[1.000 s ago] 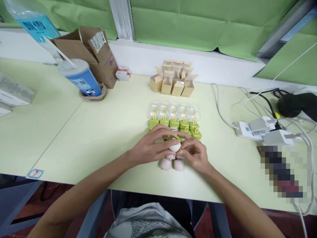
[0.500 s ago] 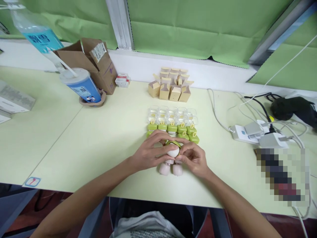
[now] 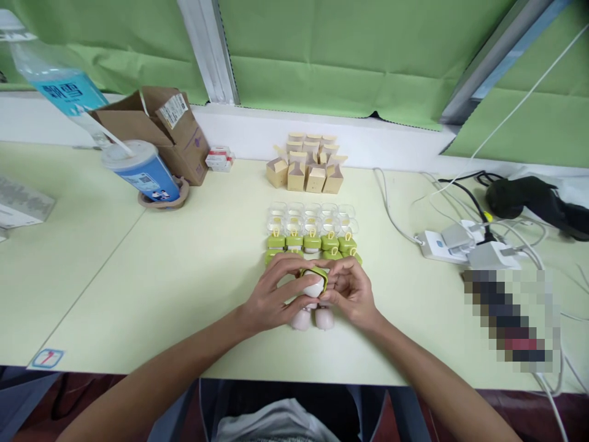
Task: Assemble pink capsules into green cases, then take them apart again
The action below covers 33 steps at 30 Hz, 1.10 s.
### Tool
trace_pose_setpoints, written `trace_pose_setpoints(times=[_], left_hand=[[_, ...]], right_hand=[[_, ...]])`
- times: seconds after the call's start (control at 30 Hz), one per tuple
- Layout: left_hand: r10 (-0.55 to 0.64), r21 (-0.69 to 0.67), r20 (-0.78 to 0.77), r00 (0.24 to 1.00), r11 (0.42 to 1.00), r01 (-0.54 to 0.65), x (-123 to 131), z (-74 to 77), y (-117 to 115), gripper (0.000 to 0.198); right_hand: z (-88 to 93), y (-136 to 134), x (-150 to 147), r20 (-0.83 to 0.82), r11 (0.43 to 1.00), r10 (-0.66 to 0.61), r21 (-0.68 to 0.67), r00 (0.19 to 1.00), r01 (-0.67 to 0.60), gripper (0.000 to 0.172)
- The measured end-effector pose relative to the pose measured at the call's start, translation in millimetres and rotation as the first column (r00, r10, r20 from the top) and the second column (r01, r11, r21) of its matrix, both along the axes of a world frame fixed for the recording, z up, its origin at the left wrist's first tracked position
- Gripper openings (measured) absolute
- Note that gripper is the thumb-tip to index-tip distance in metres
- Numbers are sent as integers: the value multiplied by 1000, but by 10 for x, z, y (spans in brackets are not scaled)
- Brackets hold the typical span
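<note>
In the head view, both hands hold a small white rounded piece [image 3: 313, 287] with a green cover [image 3: 323, 274] partly around its back and right side. My left hand [image 3: 275, 293] is closed on it from the left, its fingers over the front and top. From the right, my right hand [image 3: 353, 291] pinches the rim of the cover. Just beneath the hands stand pale pink rounded pieces [image 3: 324, 318], partly hidden. Beyond the fingers are rows of green-topped pieces with yellow loops [image 3: 312, 242], and behind these lie clear plastic shells [image 3: 311, 216].
Several small open cardboard boxes [image 3: 305, 175] stand near the wall. Left of them are a large carton [image 3: 184, 144], a blue cup with a straw [image 3: 150, 178] and a tilted bottle [image 3: 69, 92]. A power strip [image 3: 442, 247] with cables lies on the right.
The view has shifted slightly, so the table things appear further left and lower. In the hands, the green cover's rim has turned and shows more along the white piece's right side.
</note>
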<state>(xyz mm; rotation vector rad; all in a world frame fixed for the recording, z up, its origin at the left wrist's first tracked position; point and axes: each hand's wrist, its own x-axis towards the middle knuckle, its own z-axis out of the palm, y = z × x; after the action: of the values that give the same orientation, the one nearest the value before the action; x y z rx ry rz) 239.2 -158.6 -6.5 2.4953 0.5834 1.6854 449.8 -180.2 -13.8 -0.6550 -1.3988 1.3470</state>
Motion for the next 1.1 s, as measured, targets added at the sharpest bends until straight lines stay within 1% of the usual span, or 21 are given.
trace_pose_setpoints(times=[0.1, 0.23, 0.33, 0.4, 0.47, 0.57, 0.63, 0.7, 0.73, 0.8, 0.83, 0.9, 0.93, 1.0, 1.1], left_hand=[[-12, -13, 21, 1000, 1000, 12, 18, -36, -10, 27], [2, -8, 26, 1000, 1000, -1, 24, -52, -24, 31], [-16, -30, 41, 999, 999, 18, -2, -22, -12, 31], [-36, -78, 51, 998, 996, 40, -28, 11, 9, 30], [-23, -109, 57, 998, 994, 29, -46, 41, 29, 31], [44, -44, 14, 999, 998, -43, -36, 69, 26, 32], [33, 2, -15, 999, 999, -33, -17, 83, -1, 30], [6, 17, 6, 1000, 1000, -6, -9, 102, -35, 21], [16, 19, 25, 1000, 1000, -17, -11, 114, -50, 21], [91, 19, 36, 995, 996, -92, -25, 142, -70, 28], [126, 17, 17, 992, 992, -127, -32, 155, -76, 33], [152, 18, -41, 988, 988, -151, -42, 172, -82, 44], [149, 28, -54, 987, 989, -148, -44, 174, -84, 46], [143, 65, -23, 989, 988, -142, -47, 164, -89, 42], [171, 90, 41, 984, 981, -174, -50, 128, -76, 34]], right_hand=[[-23, 7, -7, -12, 1000, -18, -1, 1000, 18, 42], [-37, 12, -12, -26, 999, -13, -33, 1000, 12, 44], [-11, 28, 7, -9, 999, 5, -39, 1000, -5, 47], [18, 45, 29, 5, 1000, 9, -8, 1000, -9, 48], [43, 61, 52, 23, 1000, -8, 26, 1000, 7, 46], [59, 82, 77, 38, 996, -65, 65, 997, 63, 39], [57, 99, 92, 53, 990, -124, 69, 991, 120, 41], [52, 119, 106, 65, 984, -172, 51, 983, 169, 45], [50, 127, 113, 64, 983, -184, 38, 981, 182, 46], [48, 134, 119, 53, 982, -186, 27, 981, 185, 47], [48, 133, 119, 51, 983, -184, 35, 982, 182, 46], [45, 126, 114, 67, 980, -190, 74, 980, 185, 45], [43, 126, 114, 78, 976, -202, 94, 976, 195, 44], [39, 138, 123, 76, 964, -252, 110, 965, 244, 42], [41, 193, 170, 29, 940, -335, 82, 942, 332, 41]])
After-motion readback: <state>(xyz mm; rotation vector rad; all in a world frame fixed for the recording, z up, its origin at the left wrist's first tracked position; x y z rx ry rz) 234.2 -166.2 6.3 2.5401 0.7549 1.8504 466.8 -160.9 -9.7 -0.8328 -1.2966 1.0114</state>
